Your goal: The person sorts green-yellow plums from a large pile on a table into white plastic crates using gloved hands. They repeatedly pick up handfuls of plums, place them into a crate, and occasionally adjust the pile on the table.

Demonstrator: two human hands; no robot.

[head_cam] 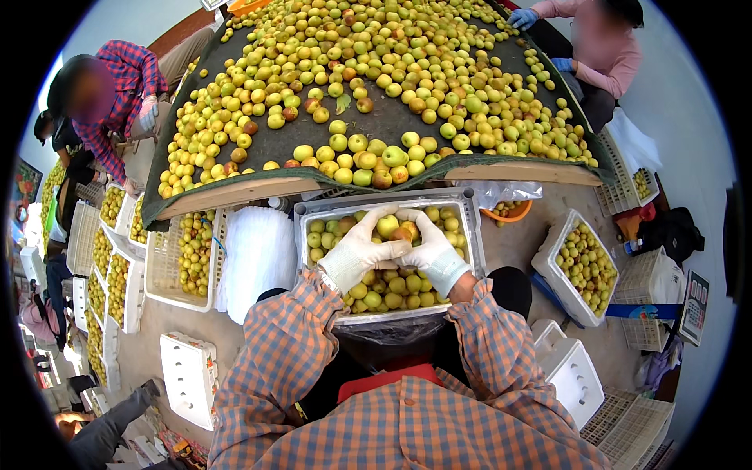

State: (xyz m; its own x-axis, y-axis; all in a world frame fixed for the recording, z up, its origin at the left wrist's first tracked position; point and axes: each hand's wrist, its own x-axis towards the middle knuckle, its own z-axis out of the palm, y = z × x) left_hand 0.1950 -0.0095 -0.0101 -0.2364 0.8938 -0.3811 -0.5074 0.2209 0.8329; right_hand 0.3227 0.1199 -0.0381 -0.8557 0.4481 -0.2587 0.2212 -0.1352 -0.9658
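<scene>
Before me stands a white foam box (382,319) filled with small round yellow-green fruits (392,286) that look like jujubes. Over its middle, my left hand (365,239) and my right hand (433,242), both in white knit gloves, curve towards each other. Between them are a few fruits, including a yellow one (388,225) and one with a reddish-brown patch (402,234). My fingertips meet or nearly meet at the far side, and the thumbs come close on the near side. The palms and some of the held fruit are hidden by the gloves.
A dark cloth-covered sorting table (376,120) with a wooden edge (229,197) bears many fruits beyond the box. To the left are white foam net sleeves (258,258) and a crate (176,294). A filled foam box (581,264) stands right, near a scale (696,308). Gloved people sit at both sides.
</scene>
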